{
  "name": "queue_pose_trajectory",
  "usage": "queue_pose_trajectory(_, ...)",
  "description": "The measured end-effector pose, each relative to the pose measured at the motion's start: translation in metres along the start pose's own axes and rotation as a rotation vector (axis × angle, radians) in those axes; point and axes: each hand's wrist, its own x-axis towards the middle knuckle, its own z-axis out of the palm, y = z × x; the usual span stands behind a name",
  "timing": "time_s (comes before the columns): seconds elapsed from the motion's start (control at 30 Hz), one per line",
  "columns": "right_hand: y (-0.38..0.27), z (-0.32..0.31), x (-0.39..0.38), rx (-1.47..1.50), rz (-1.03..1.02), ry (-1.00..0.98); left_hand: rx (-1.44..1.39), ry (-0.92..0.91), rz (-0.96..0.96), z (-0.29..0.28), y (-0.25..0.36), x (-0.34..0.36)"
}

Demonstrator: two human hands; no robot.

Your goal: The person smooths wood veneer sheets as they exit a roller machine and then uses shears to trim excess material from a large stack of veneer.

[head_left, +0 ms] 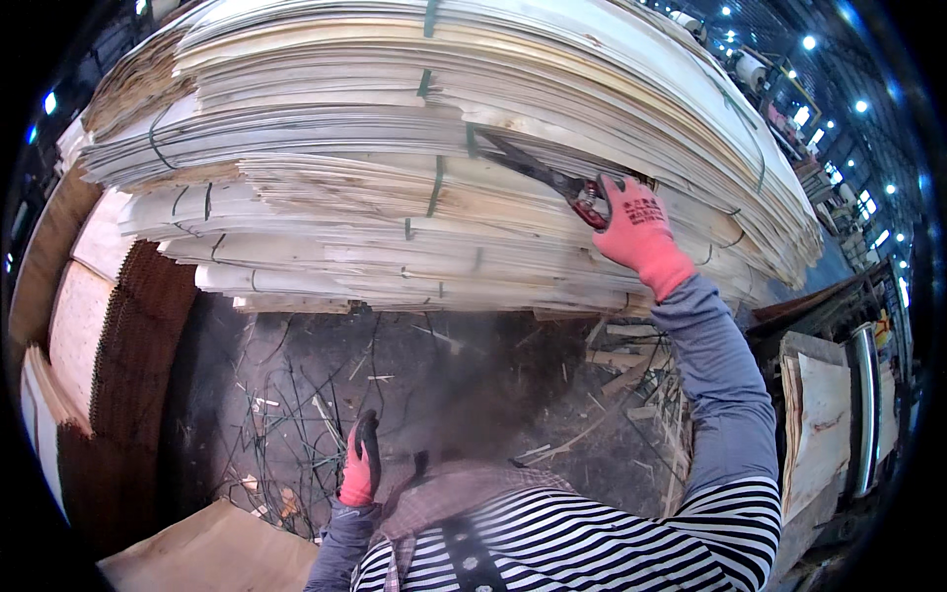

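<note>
My right hand [641,232], in a pink glove with dark fingers, is closed round the handles of a pair of long-bladed shears [538,170]. The blades reach left along the side of a tall stack of thin veneer sheets [335,183]. Their tips are at a green strap [471,140] on one bundle; I cannot tell whether they touch it. Another green strap [436,187] runs down the bundle below. My left hand [361,462], gloved alike, hangs low in front of my body, seen edge-on. Its fingers look stretched out and hold nothing visible.
Cut green straps [296,434] and wood scraps [631,370] litter the dark floor between me and the stack. Brown stacked sheets [143,335] stand at the left, with a flat panel [212,553] at lower left. More sheets [821,419] stand at the right.
</note>
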Motion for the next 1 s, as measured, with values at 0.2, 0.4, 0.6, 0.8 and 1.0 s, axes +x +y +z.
queue_pose_trajectory(0.2, 0.001, -0.010, 0.022, -0.045, -0.106, 0.040, 0.045, -0.034, -0.060, 0.004, 0.011, -0.007)
queue_pose_trajectory(0.4, -0.012, -0.009, 0.014, 0.014, -0.104, -0.098, 0.128, -0.038, -0.078, -0.001, 0.007, -0.001)
queue_pose_trajectory(0.6, -0.019, 0.037, -0.023, 0.200, -0.010, 0.026, 0.114, -0.013, -0.262, -0.015, 0.052, 0.010)
queue_pose_trajectory(0.8, -0.050, 0.031, -0.072, -0.009, 0.038, -0.042, -0.119, 0.066, -0.129, -0.097, -0.004, 0.020)
queue_pose_trajectory(1.0, -0.077, 0.073, -0.062, 0.158, 0.081, -0.080, 0.111, 0.068, -0.013, -0.153, -0.019, 0.060)
